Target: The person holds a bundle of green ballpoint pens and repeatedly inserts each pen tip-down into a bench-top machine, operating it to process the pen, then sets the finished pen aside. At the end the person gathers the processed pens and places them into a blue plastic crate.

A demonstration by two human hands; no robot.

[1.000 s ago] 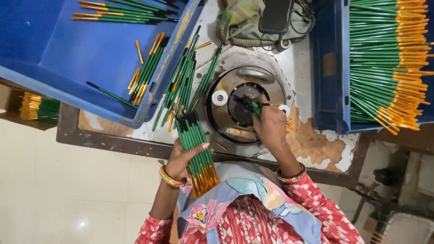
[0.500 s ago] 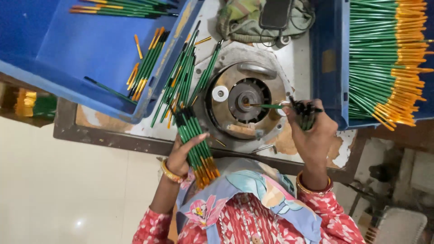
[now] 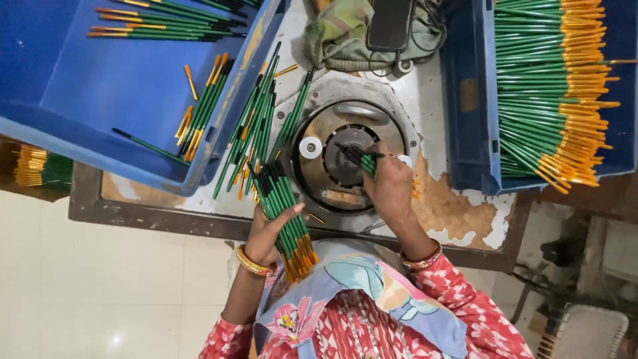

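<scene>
We are gripping a bundle of slim green pencils in our left hand at the desk's near edge; our right hand's fingers are pinching several pencils over the round metal machine, between two blue crates.

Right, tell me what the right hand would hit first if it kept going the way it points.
Probably the dark hub in the middle of the round metal machine. The right hand holds a few green pencils aimed at it, tips almost there; depth is hard to judge.
</scene>
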